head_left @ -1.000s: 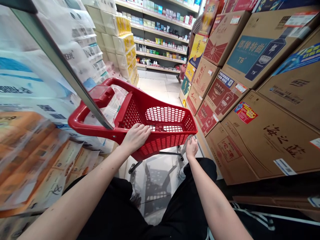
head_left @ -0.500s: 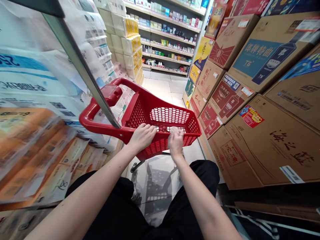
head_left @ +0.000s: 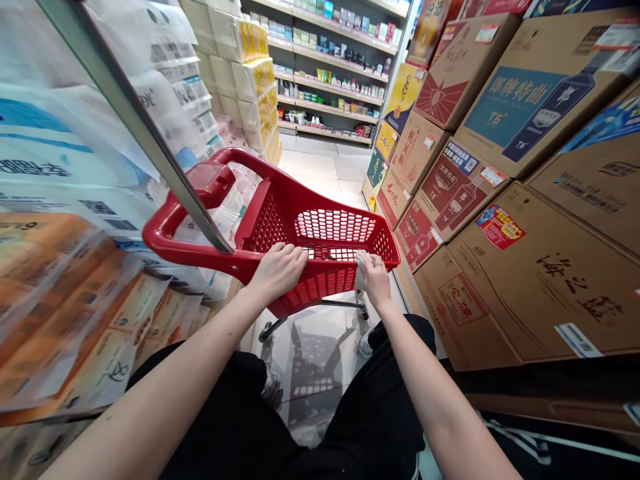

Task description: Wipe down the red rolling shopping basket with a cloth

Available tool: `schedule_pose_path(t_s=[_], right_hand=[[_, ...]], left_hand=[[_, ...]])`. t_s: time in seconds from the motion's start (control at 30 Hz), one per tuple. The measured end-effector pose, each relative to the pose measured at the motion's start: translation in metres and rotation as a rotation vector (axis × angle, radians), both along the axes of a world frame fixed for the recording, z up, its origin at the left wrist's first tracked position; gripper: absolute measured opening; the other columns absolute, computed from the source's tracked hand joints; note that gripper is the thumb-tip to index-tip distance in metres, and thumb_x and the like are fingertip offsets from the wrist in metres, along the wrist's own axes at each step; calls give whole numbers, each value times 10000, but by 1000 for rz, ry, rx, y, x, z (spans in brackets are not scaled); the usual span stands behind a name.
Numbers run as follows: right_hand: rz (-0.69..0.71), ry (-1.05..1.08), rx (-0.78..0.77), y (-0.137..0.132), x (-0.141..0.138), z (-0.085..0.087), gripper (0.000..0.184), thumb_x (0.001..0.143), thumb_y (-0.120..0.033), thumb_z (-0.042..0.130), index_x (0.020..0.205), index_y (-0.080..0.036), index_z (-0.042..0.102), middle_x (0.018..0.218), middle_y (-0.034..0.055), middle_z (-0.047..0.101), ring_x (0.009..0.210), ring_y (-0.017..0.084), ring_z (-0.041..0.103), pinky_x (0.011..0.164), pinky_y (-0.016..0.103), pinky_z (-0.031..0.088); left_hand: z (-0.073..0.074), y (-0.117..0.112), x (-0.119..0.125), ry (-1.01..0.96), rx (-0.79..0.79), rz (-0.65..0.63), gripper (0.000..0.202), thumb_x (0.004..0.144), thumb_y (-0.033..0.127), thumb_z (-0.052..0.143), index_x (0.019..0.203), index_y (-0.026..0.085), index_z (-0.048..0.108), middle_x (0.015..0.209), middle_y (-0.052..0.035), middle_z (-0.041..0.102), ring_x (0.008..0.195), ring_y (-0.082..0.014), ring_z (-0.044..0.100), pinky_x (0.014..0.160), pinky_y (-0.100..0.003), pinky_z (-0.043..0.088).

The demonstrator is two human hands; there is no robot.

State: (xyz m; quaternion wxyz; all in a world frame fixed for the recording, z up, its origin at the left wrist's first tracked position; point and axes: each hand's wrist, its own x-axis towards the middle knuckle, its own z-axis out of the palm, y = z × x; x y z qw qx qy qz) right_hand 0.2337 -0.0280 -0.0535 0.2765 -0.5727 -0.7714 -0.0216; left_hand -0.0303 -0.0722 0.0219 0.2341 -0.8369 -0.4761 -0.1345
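Note:
A red plastic shopping cart [head_left: 330,277] with perforated basket walls stands sideways in front of me, its red handle loop [head_left: 165,227] toward the left. On the near rim, my left hand [head_left: 280,267] is closed, fingers curled over the edge. Farther right along the same rim, my right hand [head_left: 375,273] is closed on a pale, crumpled cloth [head_left: 361,267] pressed against the rim; whether it is fabric or tissue is hard to tell. Mesh floor shows inside the basket. A slanted metal pole [head_left: 145,133] rises from the cart's left side.
Stacked cardboard cartons [head_left: 540,273] line the right side closely. On the left are piles of wrapped paper packs [head_left: 75,173] and orange packs [head_left: 60,287]. Shelves of small bottles and boxes [head_left: 330,80] stand at the back beyond the tiled floor [head_left: 320,167].
My right hand has slid right along the rim with the cloth. My left hand stays on the rim. The cart appears slightly farther left and higher in view.

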Motion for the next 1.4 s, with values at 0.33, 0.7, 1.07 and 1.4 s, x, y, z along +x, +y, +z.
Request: schedule_pose_path(t_s=[0.33,0.7,1.07,1.4], right_hand=[[157,-239,-149,3,-32,43,323,954,-410,395,1187,-289,583,1052,56,576,858,152,564,693,223,397],[154,-197,-228,-21,-43,49,351,955,-456,367,1162,-272,582,1062,56,561,835,151,583,674,232,395],[140,-185,-232,-25,-47,49,331,962,-430,362,1159,-270,574,1070,50,552,852,146,582,667,221,383],[147,-180,-229,-22,-47,46,348,967,-432,341,1182,-270,561,1079,56,538,876,146,569,689,220,387]], left_hand=[[1,-14,11,-249,32,64,193,859,190,431,956,169,597,901,-106,614,900,-235,557,888,-439,372],[-71,-28,80,-1505,-343,398,357,776,494,574,889,173,682,847,-68,707,768,-178,643,742,-287,479],[-69,-10,87,-1779,-424,481,298,671,432,653,717,140,692,669,-74,700,630,-187,651,666,-284,485],[-64,-4,89,-1906,-426,495,193,628,321,642,655,130,654,555,-27,634,543,-139,592,599,-249,463]])
